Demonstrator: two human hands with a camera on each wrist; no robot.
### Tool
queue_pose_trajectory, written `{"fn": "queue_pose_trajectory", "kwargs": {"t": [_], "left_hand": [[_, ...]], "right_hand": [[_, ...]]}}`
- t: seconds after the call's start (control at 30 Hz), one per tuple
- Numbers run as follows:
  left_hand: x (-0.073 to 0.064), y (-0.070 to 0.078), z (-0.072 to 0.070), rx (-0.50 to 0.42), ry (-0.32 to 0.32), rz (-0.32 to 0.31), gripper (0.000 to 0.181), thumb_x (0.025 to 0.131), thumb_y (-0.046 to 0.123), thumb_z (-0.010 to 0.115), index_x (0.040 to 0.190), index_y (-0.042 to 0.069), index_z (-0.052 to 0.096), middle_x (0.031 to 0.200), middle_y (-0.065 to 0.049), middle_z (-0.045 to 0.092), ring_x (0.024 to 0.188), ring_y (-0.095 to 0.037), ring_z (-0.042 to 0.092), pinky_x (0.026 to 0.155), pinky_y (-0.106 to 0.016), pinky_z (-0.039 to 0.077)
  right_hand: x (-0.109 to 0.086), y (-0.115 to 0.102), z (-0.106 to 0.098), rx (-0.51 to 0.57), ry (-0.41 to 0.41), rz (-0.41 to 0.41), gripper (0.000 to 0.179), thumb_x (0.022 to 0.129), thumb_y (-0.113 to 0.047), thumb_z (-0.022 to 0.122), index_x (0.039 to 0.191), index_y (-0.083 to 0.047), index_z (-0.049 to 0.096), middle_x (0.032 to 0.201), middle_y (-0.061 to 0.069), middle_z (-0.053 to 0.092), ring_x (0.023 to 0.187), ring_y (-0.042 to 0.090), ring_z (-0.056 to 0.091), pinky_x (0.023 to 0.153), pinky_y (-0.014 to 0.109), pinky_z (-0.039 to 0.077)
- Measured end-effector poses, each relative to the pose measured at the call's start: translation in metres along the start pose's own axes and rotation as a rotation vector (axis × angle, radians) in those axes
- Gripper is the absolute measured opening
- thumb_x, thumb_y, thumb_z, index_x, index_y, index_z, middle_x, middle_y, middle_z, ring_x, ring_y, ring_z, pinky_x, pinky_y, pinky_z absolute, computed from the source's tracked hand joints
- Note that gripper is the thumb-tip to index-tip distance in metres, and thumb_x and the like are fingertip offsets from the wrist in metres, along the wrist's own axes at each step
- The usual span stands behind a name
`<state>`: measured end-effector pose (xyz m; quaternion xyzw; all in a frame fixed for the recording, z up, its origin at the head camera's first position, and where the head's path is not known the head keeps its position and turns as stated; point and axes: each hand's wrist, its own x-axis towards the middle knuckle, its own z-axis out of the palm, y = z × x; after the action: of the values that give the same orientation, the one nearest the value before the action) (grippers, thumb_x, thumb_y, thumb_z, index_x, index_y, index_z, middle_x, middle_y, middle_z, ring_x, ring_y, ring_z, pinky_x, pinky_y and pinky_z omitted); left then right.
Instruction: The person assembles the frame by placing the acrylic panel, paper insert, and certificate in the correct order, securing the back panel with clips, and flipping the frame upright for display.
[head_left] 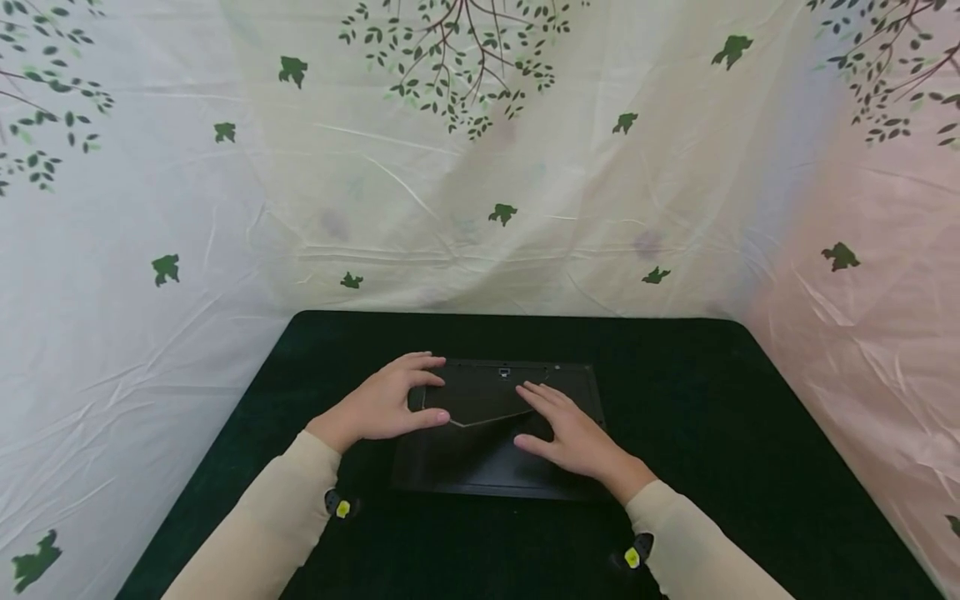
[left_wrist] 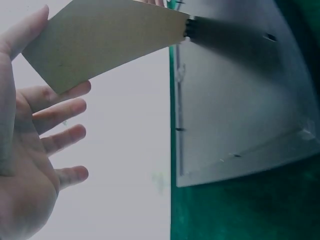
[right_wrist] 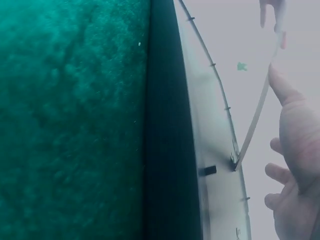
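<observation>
A dark picture frame (head_left: 487, 471) lies back side up on the table. From its back rises a kite-shaped easel stand (left_wrist: 100, 45), hinged near the far edge and lifted at its free end. My left hand (head_left: 386, 402) holds the left corner of the stand, with thumb and index finger on opposite sides and the other fingers spread. The right hand (head_left: 573, 437) is at the stand's right side, fingers extended. In the right wrist view, the right thumb (right_wrist: 281, 85) meets the stand's edge, while the other fingers stay loose.
Dark green cloth covers the table (head_left: 697, 383) around the frame. Pale curtains (head_left: 450, 192) printed with leaves and branches enclose the back and both sides. Small metal tabs line the frame's inner edge, and a metal hanger (head_left: 504, 372) sits near its far edge.
</observation>
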<state>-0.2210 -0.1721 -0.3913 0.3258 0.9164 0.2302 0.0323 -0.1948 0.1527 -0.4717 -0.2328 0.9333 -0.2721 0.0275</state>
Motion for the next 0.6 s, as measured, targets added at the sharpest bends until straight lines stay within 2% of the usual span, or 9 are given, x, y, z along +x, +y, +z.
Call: {"fn": "queue_pose_trajectory", "kwargs": {"t": [0.17,0.5,0.6], "left_hand": [[0.016,0.010,-0.009,0.001,0.019,-0.002,0.069,0.082,0.072,0.055,0.119,0.014,0.068,0.149,-0.001,0.041,0.142,-0.023,0.027,0.110,-0.051,0.029],[0.045,0.026,-0.022,0.018,0.018,0.028,0.060,0.086,0.064,0.057,0.112,0.012,0.070,0.147,-0.001,0.043,0.141,-0.023,0.028,0.111,-0.047,0.029],[0.052,0.029,-0.024,0.030,0.028,0.035,0.057,0.086,0.066,0.055,0.106,0.015,0.072,0.146,-0.001,0.045,0.140,-0.023,0.030,0.111,-0.046,0.029]], "right_hand": [[0.009,0.004,0.000,-0.009,-0.002,0.020,0.080,0.086,-0.073,0.044,0.152,-0.030,0.028,0.157,-0.001,0.026,0.143,0.027,0.023,0.110,0.056,0.025],[0.015,0.016,0.001,0.055,-0.026,0.084,0.077,0.088,-0.070,0.045,0.152,-0.029,0.030,0.155,-0.004,0.031,0.141,0.025,0.028,0.110,0.055,0.025],[0.017,0.017,0.002,0.072,-0.027,0.086,0.070,0.092,-0.062,0.049,0.151,-0.029,0.031,0.154,-0.003,0.032,0.141,0.025,0.029,0.110,0.056,0.025]]}}
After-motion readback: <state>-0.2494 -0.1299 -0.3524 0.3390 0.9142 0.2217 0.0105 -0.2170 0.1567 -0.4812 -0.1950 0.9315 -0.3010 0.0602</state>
